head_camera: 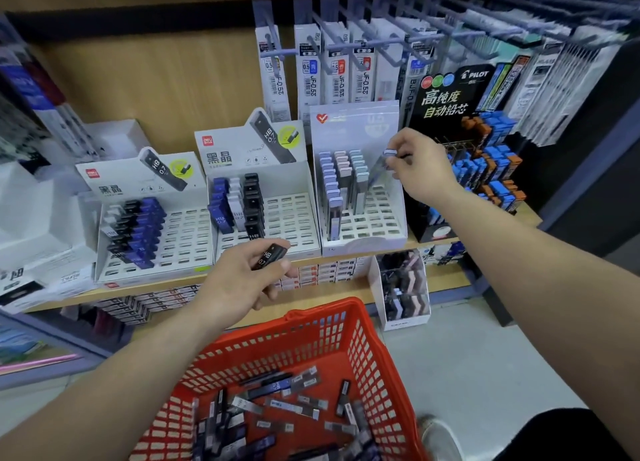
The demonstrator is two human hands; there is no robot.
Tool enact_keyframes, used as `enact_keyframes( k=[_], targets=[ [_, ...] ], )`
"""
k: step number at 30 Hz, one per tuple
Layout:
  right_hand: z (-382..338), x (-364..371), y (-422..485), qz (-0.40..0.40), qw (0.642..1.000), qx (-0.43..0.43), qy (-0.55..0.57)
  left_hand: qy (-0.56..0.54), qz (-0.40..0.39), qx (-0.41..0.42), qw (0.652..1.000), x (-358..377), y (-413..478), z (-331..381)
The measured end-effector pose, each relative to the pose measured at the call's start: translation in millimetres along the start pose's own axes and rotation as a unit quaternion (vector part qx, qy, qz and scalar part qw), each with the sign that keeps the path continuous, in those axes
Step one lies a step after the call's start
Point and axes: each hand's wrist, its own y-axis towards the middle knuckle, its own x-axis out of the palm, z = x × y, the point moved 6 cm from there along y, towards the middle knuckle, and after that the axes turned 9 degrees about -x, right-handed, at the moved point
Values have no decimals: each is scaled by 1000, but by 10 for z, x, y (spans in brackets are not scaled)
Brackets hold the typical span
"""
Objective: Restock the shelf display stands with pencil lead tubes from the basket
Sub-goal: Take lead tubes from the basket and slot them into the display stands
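A red basket at the bottom centre holds several loose pencil lead tubes. My left hand grips a black HB 0.7 tube just in front of the middle white display stand. My right hand pinches a grey tube with a lilac cap, tilted over the right-hand white stand, whose left columns hold pastel-capped tubes. A third white stand on the left holds black and blue tubes.
A black Pilot lead display with blue and orange tubes stands right of the stands. Refill packs hang on hooks above. A small white box of tubes sits on the lower shelf. White boxes stand at far left.
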Motion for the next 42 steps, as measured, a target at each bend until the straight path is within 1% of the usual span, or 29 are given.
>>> enact_keyframes(
  k=[5, 9, 11, 15, 18, 22, 26, 28, 30, 31, 33, 35, 36, 38, 42],
  targets=[
    [-24, 16, 106, -1, 999, -10, -46, 4, 2, 3, 1000, -38, -5, 9],
    [-61, 10, 258, 48, 996, -36, -72, 11, -12, 1, 1000, -6, -17, 2],
    [-76, 23, 315, 58, 995, -39, -72, 13, -16, 1, 1000, -6, -26, -2],
    [-57, 103, 343, 28, 993, -56, -97, 4, -8, -4, 1000, -51, -26, -5],
    [9, 180, 304, 4, 993, -51, -104, -9, -3, -5, 1000, -80, -32, 0],
    [-13, 163, 262, 13, 991, -55, -119, -25, 6, -3, 1000, -115, -56, 14],
    [-285, 95, 162, 22, 989, -67, -134, -27, 12, 13, 999, -153, -104, 56],
    [-537, 88, 24, 25, 991, -78, -105, -15, 13, 16, 1000, -165, -131, 84],
    [-823, 154, -193, 7, 996, -72, -44, -8, 7, 22, 1000, -164, -171, 126],
    [-962, 233, -323, -21, 998, -64, 3, -6, 3, 27, 1000, -161, -199, 152],
    [-1220, 462, -607, -107, 988, -38, 103, -1, -1, 38, 999, -167, -262, 206],
    [-1418, 670, -875, -182, 969, 0, 167, 0, -5, 52, 999, -178, -335, 254],
    [-1498, 746, -975, -202, 962, 14, 185, 0, -7, 60, 998, -186, -370, 275],
    [-1614, 830, -1111, -201, 957, 33, 209, -12, -17, 68, 997, -200, -436, 309],
    [-1720, 852, -1229, -163, 945, 71, 276, -32, -30, 75, 996, -273, -558, 321]
  ],
)
